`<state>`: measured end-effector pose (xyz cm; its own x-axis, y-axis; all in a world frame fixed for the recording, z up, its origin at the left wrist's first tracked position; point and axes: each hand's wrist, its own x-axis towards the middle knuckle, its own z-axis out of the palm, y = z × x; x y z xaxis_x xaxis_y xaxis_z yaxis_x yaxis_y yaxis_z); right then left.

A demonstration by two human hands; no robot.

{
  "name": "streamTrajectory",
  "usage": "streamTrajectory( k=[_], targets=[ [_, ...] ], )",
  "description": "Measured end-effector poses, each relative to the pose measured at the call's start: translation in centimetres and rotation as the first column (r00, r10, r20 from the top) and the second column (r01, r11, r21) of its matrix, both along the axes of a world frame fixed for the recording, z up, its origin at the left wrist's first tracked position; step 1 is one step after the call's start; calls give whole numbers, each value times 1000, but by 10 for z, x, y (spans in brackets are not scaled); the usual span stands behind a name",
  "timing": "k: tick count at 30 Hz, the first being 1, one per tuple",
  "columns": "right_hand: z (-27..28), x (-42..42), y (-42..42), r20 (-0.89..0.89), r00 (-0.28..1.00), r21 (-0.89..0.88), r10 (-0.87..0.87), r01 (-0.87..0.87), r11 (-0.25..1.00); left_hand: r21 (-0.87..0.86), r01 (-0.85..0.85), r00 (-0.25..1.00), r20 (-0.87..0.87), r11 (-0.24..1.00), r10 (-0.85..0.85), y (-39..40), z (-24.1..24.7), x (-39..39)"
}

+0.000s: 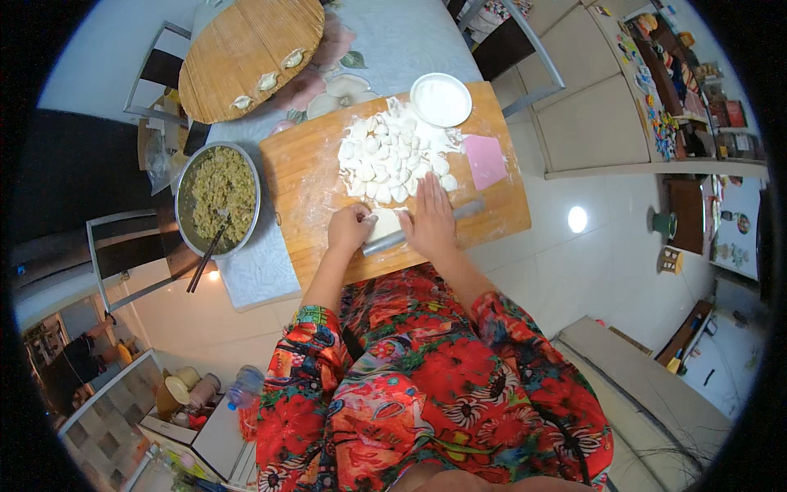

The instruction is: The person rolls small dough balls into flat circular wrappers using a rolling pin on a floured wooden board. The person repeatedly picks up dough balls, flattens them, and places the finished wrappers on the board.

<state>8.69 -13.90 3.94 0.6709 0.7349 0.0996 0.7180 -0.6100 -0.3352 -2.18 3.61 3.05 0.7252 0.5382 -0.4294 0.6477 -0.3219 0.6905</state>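
Note:
Near the front edge of a floured wooden board (313, 230), my left hand (349, 229) pinches the left edge of a flat dough wrapper (385, 222). Across the metal rolling pin (382, 244) lies my right hand (435, 218), its palm bearing on the pin and its fingers stretched forward; the hand hides the pin's middle. The thumb is by the wrapper's right edge. Just beyond both hands is a floury heap of small dough pieces (384, 157). A pink scraper (486, 161) and a white dish of flour (441, 99) are at the board's right side.
Left of the board stands a metal bowl of chopped filling (224, 197) with chopsticks (206, 258) in it. A round wooden tray (252, 55) farther back carries three dumplings. Chairs (522, 55) flank the cloth-covered table (406, 31). A person's arm (101, 329) shows at far left.

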Motion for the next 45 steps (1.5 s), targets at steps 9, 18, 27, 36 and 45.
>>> streamTrajectory(
  k=[9,18,27,36,45],
  targets=[
    [1,4,6,39,999,13,-32,31,999,-107,37,998,45,994,-32,-10,-8,-28],
    [5,-32,-49,-83,996,-100,33,-41,994,-97,-72,972,218,993,92,-5,-18,-21],
    [4,-36,-55,-75,997,-101,26,-33,994,-925,-371,419,-90,80,904,11,5,-28],
    [5,-31,-50,-53,997,-37,60,-62,997,-436,-664,530,299,608,794,112,-70,-13],
    [-4,-11,-41,-32,999,-10,45,-45,999,293,-229,952,267,928,150,14,-14,26]
  ],
)
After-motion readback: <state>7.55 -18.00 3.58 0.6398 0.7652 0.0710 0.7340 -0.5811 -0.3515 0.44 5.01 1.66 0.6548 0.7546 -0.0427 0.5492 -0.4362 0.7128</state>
